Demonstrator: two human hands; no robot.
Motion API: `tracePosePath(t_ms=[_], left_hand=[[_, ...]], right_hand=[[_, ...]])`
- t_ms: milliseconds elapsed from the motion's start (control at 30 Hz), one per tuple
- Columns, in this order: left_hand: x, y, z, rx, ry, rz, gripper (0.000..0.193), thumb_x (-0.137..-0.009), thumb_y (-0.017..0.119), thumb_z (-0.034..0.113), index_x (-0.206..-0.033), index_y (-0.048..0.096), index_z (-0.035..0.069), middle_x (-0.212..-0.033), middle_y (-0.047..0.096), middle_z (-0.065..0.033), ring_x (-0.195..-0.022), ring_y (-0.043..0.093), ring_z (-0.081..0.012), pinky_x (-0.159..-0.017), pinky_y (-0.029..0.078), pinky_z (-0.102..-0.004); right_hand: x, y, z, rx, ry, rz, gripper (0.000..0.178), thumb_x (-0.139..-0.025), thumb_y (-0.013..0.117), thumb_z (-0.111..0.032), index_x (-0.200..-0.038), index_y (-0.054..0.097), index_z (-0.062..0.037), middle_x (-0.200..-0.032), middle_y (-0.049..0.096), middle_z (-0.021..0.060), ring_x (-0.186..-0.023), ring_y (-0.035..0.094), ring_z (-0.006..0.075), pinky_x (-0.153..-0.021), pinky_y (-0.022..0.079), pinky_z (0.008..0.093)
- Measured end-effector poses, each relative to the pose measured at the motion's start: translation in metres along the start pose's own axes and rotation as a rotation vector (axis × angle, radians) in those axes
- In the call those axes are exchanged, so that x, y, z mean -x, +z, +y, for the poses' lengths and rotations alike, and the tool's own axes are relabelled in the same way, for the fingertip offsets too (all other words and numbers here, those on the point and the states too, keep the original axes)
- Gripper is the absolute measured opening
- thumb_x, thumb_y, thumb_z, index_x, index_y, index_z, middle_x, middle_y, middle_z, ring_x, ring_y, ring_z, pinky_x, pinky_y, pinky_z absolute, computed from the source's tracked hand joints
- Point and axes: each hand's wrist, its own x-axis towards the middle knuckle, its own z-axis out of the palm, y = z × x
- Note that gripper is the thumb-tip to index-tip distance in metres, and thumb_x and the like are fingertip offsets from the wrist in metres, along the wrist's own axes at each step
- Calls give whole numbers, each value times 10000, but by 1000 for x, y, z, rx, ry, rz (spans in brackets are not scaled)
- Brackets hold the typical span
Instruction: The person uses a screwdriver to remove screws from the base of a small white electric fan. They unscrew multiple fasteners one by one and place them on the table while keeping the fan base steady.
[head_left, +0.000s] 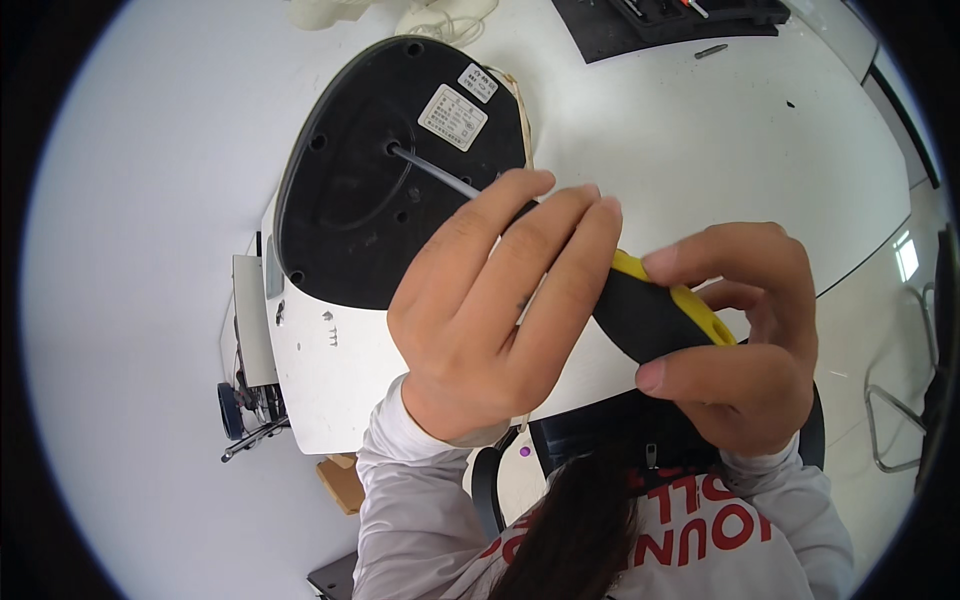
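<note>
A screwdriver (652,318) with a black and yellow handle slants up to the left. Its metal shaft reaches a round hole in a black rounded base (345,235), which lies with its underside up and bears two white labels. My left hand (490,310) is closed around the front of the handle, fingers curled over it from above. My right hand (760,340) grips the back end of the handle between thumb and fingers. The tip is out of sight in the hole. Several other holes show in the base.
The white table (690,150) runs beneath the base. Several small screws (332,330) lie by its left edge. A loose screwdriver bit (711,51) sits near a dark mat (650,40) and a black tool case (740,10) at the far side. A pale cord (525,125) runs along the base.
</note>
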Motion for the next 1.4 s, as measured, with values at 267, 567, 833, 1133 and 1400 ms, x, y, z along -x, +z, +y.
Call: tracePosePath(t_ms=[267,567,833,1133,1400], left_hand=[[0,-3,0,-48,29,1,413,-551,792,67,-934,647,13,-865,672,-98,-856,645,-310,-702,536,-342],[-4,-7,8,-26,-33,-38,409,-595,750,120,-978,653,14,-938,668,-102,-916,628,-307,-754,521,-350],[0,-12,10,-44,-29,-40,413,-534,760,22,-936,662,22,-961,670,-90,-927,625,-294,-763,525,-348],[-3,-9,11,-65,-30,-45,480,-537,774,11,-1000,648,23,-991,666,-99,-940,624,-289,-789,518,-348],[-3,-8,9,-120,-29,-44,419,-612,740,36,-1024,664,29,-989,674,-88,-928,629,-271,-784,514,-333]], right_hand=[[2,5,5,29,43,73,698,-563,888,-298,-1118,496,-136,-1030,547,151,-799,607,190,-591,511,216],[1,1,-3,6,50,28,347,-696,729,-3,-953,622,-211,-1134,473,184,-957,585,251,-666,565,262],[-2,4,7,-82,36,71,687,-594,867,-242,-1148,476,-130,-1152,480,215,-946,593,228,-658,562,256],[2,3,11,-93,-46,76,547,-630,781,42,-1060,473,-98,-1137,493,210,-961,579,238,-747,560,307],[1,7,1,-92,30,108,395,-659,730,60,-901,605,-227,-1123,489,164,-944,550,248,-637,566,273]])
